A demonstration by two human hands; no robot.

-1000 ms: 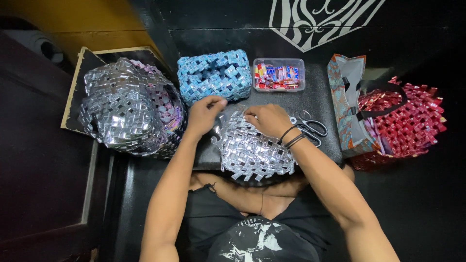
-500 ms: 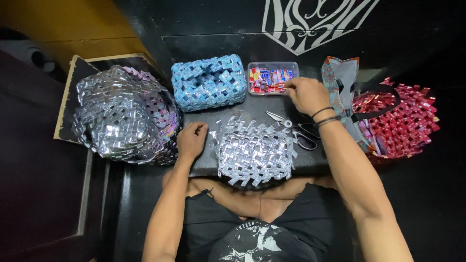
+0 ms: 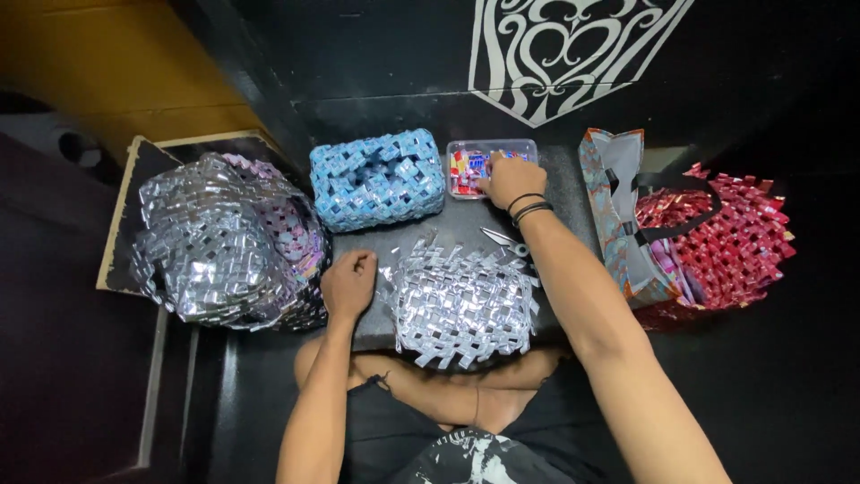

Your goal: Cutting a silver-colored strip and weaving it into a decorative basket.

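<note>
- Far left, a big silver bag (image 3: 219,240) sits parked on a board, out of the way.
- Left hand (image 3: 348,282) is clenched into a loose fist, holding nothing – it rests on the table (image 3: 466,220) just beside the silver weave (image 3: 461,305), probably steadying it.
- The weave lies flat at the table's near edge: shiny folded strips, loose ends poking out all round.
- Right hand (image 3: 509,179) reaches into the clear tub (image 3: 466,166) of red-and-blue wrappers; can't tell if it's grabbed one.

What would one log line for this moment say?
right hand: reaching into clear tub | left hand: fisted beside silver woven piece | scissors: idle
</note>
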